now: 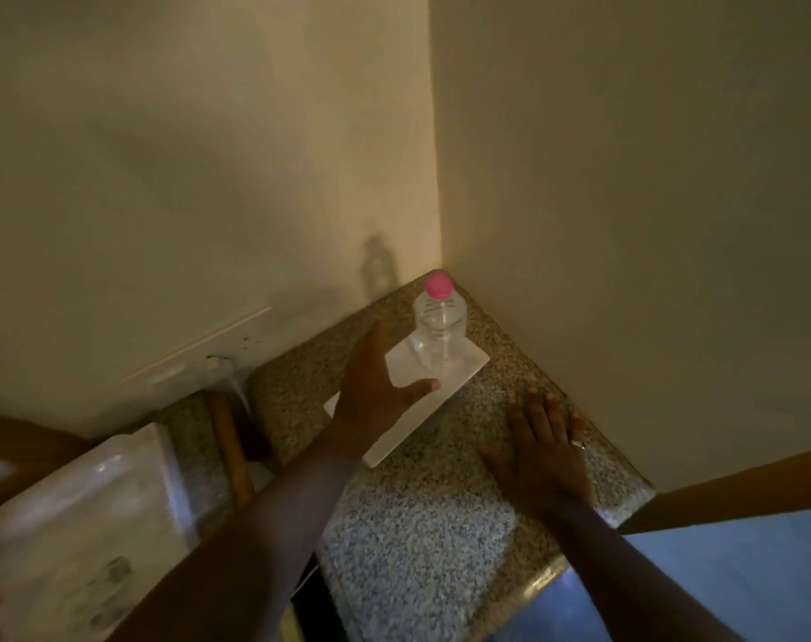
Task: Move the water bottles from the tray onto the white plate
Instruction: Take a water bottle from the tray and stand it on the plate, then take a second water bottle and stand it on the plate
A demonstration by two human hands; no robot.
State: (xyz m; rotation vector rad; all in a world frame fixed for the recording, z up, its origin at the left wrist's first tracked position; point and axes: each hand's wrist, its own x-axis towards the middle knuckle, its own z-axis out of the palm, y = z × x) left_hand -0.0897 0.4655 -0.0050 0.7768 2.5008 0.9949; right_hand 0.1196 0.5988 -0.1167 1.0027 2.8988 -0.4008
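A clear water bottle (438, 331) with a pink cap stands upright on the far end of a white rectangular plate (464, 366) in the counter's corner. My left hand (376, 391) hovers over the plate just left of the bottle, fingers spread, holding nothing and not touching the bottle. My right hand (545, 449) lies flat and open on the granite counter, right of the plate. A tray (93, 516) with blurred clear bottles sits at the lower left; pink caps show at the left edge.
The speckled granite counter (417, 525) is hemmed in by cream walls behind and to the right. A wall socket with a white plug (218, 363) is at the left. A wooden bar (230, 447) stands between tray and counter. Blue floor lies lower right.
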